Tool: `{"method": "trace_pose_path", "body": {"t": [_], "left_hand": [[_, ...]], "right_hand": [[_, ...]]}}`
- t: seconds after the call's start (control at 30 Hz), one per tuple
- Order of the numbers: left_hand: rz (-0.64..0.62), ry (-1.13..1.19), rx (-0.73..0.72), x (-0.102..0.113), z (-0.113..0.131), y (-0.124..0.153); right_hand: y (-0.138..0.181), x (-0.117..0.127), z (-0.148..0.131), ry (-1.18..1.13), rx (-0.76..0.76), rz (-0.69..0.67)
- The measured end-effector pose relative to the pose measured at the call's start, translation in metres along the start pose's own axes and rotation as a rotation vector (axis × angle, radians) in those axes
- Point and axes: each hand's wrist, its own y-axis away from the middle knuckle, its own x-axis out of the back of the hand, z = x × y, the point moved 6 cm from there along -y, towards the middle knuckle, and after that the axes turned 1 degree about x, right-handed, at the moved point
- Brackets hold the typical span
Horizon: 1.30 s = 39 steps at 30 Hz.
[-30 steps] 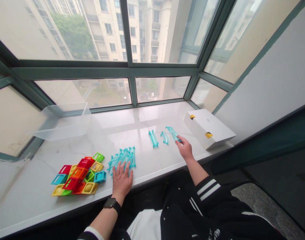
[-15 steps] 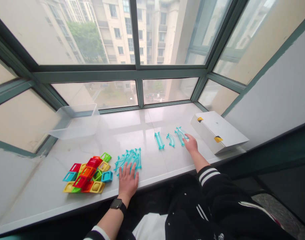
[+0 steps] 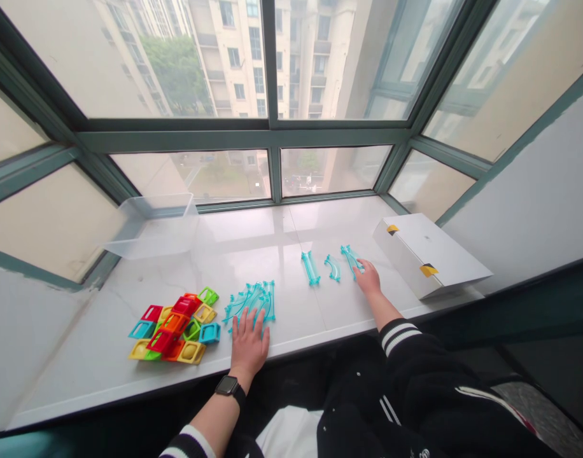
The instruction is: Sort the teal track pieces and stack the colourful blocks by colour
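My left hand [image 3: 250, 343], with a watch on its wrist, lies flat with fingers apart at the near edge of a pile of clear teal track pieces [image 3: 251, 298]. The fingertips cover part of the pile. Further right, my right hand [image 3: 368, 278] has its thumb and fingers around the near end of a curved teal track piece [image 3: 349, 256], hiding that end. To the left of this piece are a short curved track piece [image 3: 333, 268] and a straight track piece [image 3: 310, 268], both lying apart on the white sill.
Colourful plastic tiles [image 3: 174, 327] are heaped left of the teal pile. A clear plastic bin [image 3: 153, 245] stands at the back left by the window. A white box [image 3: 435, 248] with yellow tabs sits at the right. The sill's front edge [image 3: 315, 337] runs before me.
The view has shifted slightly, moving the scene rightward. My right hand has closed in a little on the curved track piece, which now looks narrower. My left hand stays by the pile.
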Motion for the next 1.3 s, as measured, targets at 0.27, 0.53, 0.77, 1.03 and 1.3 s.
{"method": "trace_pose_path", "body": {"t": [0.27,0.53,0.77,1.03,1.3], "left_hand": [[-0.007,-0.001,-0.001,0.000,0.000,0.000],[-0.018,-0.004,0.006,-0.001,-0.001,0.000],[-0.010,-0.016,-0.001,-0.001,0.000,0.000],[0.003,0.001,-0.004,0.000,0.000,0.000],[0.001,-0.009,-0.001,-0.003,-0.001,0.001]], "right_hand": [[0.006,-0.002,-0.004,0.012,0.031,-0.005],[0.012,0.000,0.001,0.013,0.021,0.004],[0.012,-0.001,0.006,0.036,0.012,0.000],[0.017,0.000,0.007,0.048,0.020,-0.006],[0.014,0.009,-0.003,0.034,0.003,0.025]]}}
